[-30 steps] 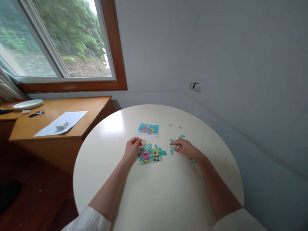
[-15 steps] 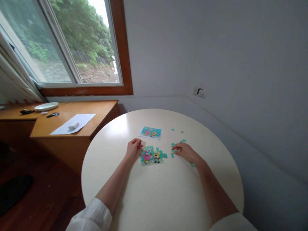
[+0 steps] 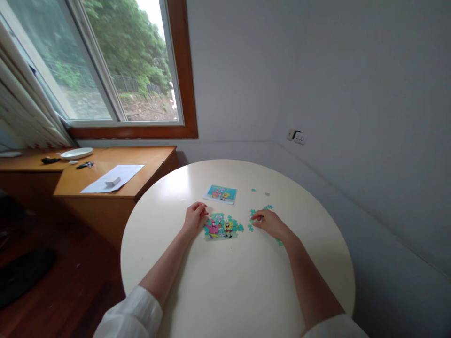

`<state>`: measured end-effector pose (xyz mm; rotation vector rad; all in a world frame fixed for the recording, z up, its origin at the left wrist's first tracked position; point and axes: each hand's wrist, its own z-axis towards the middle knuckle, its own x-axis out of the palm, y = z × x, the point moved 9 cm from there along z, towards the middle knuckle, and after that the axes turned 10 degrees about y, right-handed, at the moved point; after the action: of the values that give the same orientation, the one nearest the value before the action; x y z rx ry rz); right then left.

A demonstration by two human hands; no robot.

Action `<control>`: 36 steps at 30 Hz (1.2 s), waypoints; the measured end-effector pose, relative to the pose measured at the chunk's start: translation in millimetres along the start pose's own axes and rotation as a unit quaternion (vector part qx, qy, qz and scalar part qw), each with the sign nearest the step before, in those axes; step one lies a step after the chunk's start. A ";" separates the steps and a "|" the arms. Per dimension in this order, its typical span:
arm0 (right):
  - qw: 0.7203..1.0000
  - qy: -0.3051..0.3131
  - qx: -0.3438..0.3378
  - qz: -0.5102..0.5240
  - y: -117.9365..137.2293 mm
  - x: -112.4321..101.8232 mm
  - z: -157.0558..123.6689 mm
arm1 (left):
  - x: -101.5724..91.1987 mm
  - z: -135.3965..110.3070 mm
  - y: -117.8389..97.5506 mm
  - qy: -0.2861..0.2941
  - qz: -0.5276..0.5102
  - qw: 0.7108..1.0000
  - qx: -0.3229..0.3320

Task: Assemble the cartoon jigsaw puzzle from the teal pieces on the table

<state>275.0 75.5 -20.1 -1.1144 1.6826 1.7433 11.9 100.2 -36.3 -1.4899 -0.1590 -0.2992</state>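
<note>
A partly joined jigsaw puzzle (image 3: 221, 229) lies flat, showing cartoon figures on teal, with an uneven upper and right edge. My left hand (image 3: 196, 216) rests at its upper left side, fingers curled together; whether a small piece is between them is hidden. Over the loose teal puzzle pieces (image 3: 251, 227) at the right is my right hand (image 3: 270, 223), palm down. Its fingers are bent, with a small gap between thumb and forefinger, and it partly covers the pieces under it. No held piece shows there.
Behind the puzzle lies a printed reference picture (image 3: 221, 194). Two single pieces, one of them a greyish puzzle piece (image 3: 267, 194), sit farther back on the round white table (image 3: 218, 291). A wooden desk (image 3: 155, 162) with paper and a white plate stands at the left, below a window.
The view has shifted slightly. Both hands stay nearly in place, the right one still over the loose pieces, and the puzzle looks the same.
</note>
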 end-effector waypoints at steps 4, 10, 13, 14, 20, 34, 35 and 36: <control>1.000 0.000 0.005 0.010 -0.5 0.5 -1.6 | 2.3 -4.3 -2.7 0.002 0.004 1.000 -0.001; 0.999 -0.003 0.010 0.040 -3.5 1.3 -3.3 | 2.5 -7.5 -3.5 0.009 -0.017 1.000 -0.007; 0.997 -0.002 0.011 0.075 -6.2 2.0 -4.0 | 2.1 -8.2 -2.6 0.012 -0.022 1.000 -0.010; 0.996 -0.002 0.011 0.086 -7.5 2.5 -3.9 | 2.1 -8.3 -2.5 0.012 -0.022 1.000 -0.011; 0.982 -0.058 -0.007 0.182 -19.6 -3.7 -1.6 | 4.7 -8.3 -4.5 0.015 -0.020 1.000 -0.012; 0.954 -0.257 0.011 0.154 -20.4 -30.2 -17.5 | 8.1 -5.9 -0.1 0.011 -0.016 1.000 -0.015; 0.955 -0.257 0.009 0.150 -19.4 -29.9 -17.3 | 8.7 -6.4 -1.1 0.010 -0.011 1.000 -0.013; 0.955 -0.257 0.007 0.146 -18.6 -29.6 -17.2 | 9.3 -7.1 -2.4 0.010 -0.004 1.000 -0.012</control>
<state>310.3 67.3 -5.7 -0.3563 1.5708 1.9760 19.5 92.1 -32.0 -1.5090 -0.1459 -0.3227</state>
